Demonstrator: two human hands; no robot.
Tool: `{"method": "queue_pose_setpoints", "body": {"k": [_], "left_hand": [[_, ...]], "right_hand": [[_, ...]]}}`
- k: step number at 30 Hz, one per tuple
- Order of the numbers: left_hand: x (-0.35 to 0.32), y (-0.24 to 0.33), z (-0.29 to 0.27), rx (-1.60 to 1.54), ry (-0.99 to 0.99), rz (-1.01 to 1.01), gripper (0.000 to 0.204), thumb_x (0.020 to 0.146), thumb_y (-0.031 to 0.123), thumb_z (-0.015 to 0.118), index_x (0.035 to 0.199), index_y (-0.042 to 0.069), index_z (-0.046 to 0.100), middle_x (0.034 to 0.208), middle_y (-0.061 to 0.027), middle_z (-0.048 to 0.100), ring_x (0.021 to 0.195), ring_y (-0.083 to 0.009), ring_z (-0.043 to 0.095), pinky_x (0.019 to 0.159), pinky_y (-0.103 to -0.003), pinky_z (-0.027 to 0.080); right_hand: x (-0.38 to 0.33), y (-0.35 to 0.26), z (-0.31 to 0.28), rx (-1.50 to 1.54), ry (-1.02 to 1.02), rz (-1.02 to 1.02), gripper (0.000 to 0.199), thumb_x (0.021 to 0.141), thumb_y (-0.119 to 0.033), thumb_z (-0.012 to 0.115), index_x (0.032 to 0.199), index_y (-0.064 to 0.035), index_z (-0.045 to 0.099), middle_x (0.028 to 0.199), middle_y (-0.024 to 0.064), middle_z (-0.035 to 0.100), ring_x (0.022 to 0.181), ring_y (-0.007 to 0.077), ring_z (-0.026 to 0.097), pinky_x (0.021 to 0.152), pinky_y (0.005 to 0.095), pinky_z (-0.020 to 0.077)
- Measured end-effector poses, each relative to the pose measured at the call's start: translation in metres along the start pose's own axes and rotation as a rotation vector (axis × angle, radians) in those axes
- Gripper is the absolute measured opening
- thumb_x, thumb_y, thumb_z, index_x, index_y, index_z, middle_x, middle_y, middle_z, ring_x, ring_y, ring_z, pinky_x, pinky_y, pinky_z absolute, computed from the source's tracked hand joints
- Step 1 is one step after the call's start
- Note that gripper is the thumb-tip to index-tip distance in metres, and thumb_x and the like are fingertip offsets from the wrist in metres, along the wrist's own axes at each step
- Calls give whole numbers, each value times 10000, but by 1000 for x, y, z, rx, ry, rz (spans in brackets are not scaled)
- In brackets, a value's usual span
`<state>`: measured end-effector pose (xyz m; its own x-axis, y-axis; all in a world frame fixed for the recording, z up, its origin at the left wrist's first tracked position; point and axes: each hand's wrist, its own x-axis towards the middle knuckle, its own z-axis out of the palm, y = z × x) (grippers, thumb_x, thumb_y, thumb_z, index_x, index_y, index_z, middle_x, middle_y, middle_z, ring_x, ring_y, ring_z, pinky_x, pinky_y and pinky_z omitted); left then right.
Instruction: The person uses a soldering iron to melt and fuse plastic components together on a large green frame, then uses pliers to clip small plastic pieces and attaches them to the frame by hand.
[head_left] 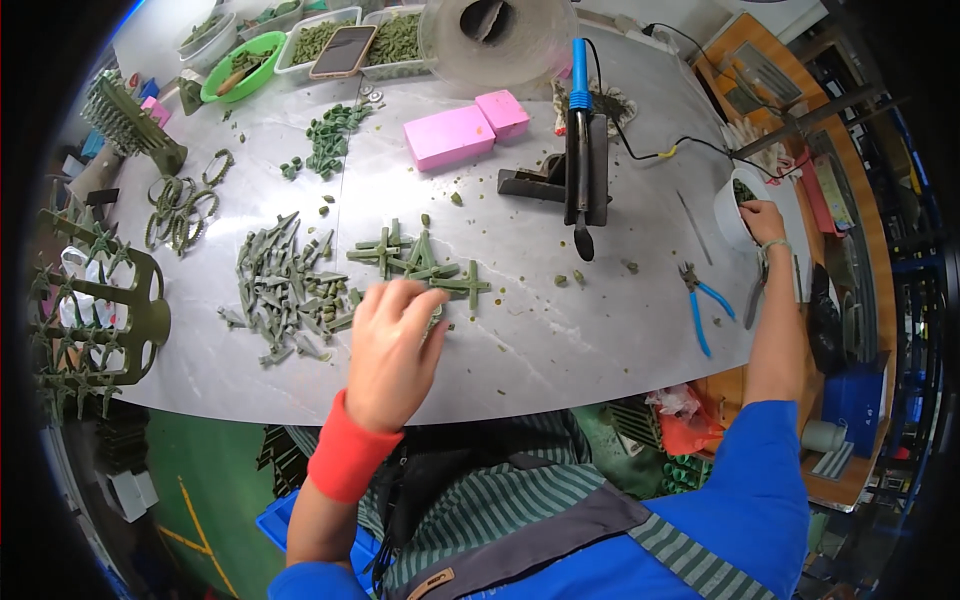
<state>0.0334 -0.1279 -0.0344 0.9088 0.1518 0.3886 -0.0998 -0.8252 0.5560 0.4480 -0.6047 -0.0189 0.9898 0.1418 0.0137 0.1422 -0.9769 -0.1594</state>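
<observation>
My left hand (392,345), with a red wristband, is above the front middle of the table. Its fingers and thumb are bent round a small green piece (435,318), mostly hidden. Right beside it lie green cross-shaped pieces (472,285), wax-like in look. A pile of slim grey-green pieces (275,285) spreads to its left. At the far right, my right hand (763,221) reaches over the rim of a white tub (733,222) containing small green bits. Its fingers look bent together, the tips hidden inside the tub.
A blue-handled soldering iron (580,95) rests upright on a black stand (530,184). Blue-handled pliers (703,300) lie near the right edge. Pink blocks (447,137), a phone (344,52) and a lime-green basin (245,68) stand farther back. Green racks (150,310) line the left edge.
</observation>
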Motion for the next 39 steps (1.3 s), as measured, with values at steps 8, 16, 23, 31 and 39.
{"method": "queue_pose_setpoints", "body": {"k": [8, 16, 23, 31, 39], "left_hand": [[33, -11, 35, 181, -102, -2, 299, 690, 11, 761, 966, 70, 664, 992, -95, 553, 956, -316, 515, 838, -412, 433], [29, 4, 22, -190, -54, -99, 231, 778, -28, 713, 977, 46, 623, 891, -81, 660, 866, -252, 629, 788, -355, 484], [23, 22, 30, -906, -158, -460, 240, 886, -54, 671, 1117, -26, 612, 897, -42, 684, 849, -107, 665, 756, -255, 550], [19, 30, 50, -1168, -239, -619, 200, 966, 42, 620, 1149, -33, 591, 938, -87, 697, 835, -132, 676, 751, -251, 531], [23, 36, 69, -1174, -172, -579, 143, 963, 19, 611, 1077, -31, 543, 972, -117, 677, 860, -164, 690, 791, -280, 568]], "right_hand": [[-108, -93, -32, 570, 114, -233, 187, 900, -107, 663, 1054, -36, 743, 866, 54, 710, 767, 134, 631, 722, 265, 498], [-220, -165, 40, 324, -62, -569, 197, 849, -65, 688, 1037, -9, 712, 935, 127, 649, 810, 308, 636, 730, 363, 512], [-224, -169, 48, 360, 56, -605, 202, 845, -56, 700, 1037, 6, 691, 978, 120, 638, 831, 318, 631, 738, 379, 518], [-228, -191, 36, 810, -182, -338, 141, 871, -24, 713, 1005, 13, 685, 969, 58, 695, 857, 154, 672, 789, 265, 534], [-226, -228, 12, 951, -181, -402, 192, 869, 5, 712, 1060, 9, 693, 987, 53, 708, 860, 127, 679, 784, 248, 530]]}}
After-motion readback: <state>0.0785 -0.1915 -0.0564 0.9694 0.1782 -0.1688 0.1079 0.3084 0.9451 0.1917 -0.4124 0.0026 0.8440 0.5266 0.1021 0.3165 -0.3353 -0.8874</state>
